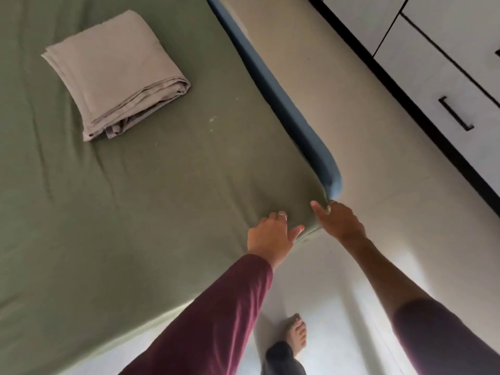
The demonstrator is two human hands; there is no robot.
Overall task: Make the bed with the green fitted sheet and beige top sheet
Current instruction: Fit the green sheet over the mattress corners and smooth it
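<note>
Both hands, left hand (pixel 272 235) and right hand (pixel 339 219), gripping green fitted sheet (pixel 162 185) corner; folded beige top sheet (pixel 116 74) well beyond.

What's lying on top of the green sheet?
A folded beige top sheet lies on the green fitted sheet; both hands, left and right, grip its corner. The mattress underneath is covered.

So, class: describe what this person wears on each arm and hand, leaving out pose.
The left arm wears a long maroon sleeve to the wrist, and the left hand has a thin ring on one finger. The right arm is bare below a sleeve pushed up near the elbow. The right hand also shows a ring.
</note>
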